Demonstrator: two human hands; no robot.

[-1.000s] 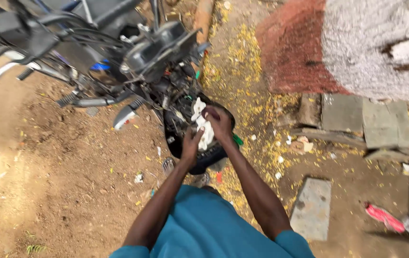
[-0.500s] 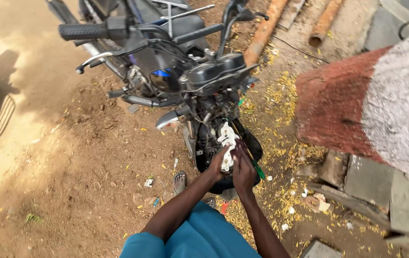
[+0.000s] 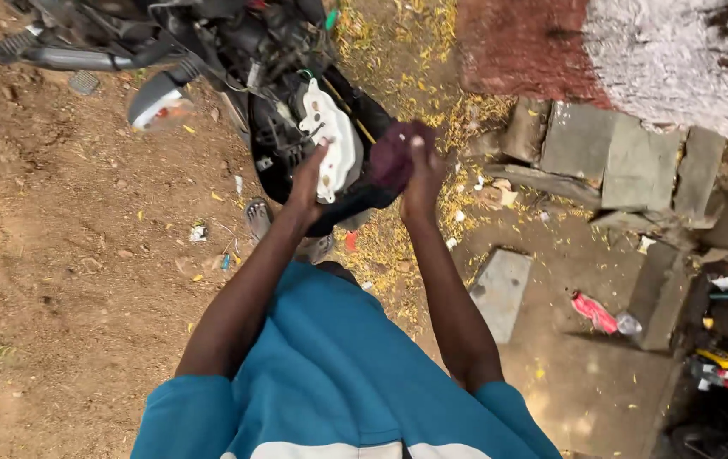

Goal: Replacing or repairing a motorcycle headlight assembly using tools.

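View: you look down from your head over your own blue shirt [image 3: 330, 382] and both bare arms, which reach forward over dirt ground [image 3: 67, 255].
Left hand: your left hand [image 3: 309, 178] is raised, fingers mostly closed along the lower edge of a white plastic part [image 3: 328, 136]. It touches the part; a full grip is hard to confirm.
White plastic part: it sits upright at the front of the motorcycle [image 3: 237, 59], just above the black front wheel [image 3: 355, 183].
Right hand: your right hand [image 3: 422, 170] is curled around a dark maroon cloth [image 3: 391, 153], holding it bunched just right of the white part.
Motorcycle: dark, cables exposed, filling the top left; a footpeg and a silver cover stick out to its left.
Surroundings: yellow fallen petals litter the ground near the wheel. Grey stone slabs [image 3: 610, 161] lie to the right below a red and white painted tree trunk [image 3: 636, 51]. A red bottle [image 3: 598, 313] lies farther right.
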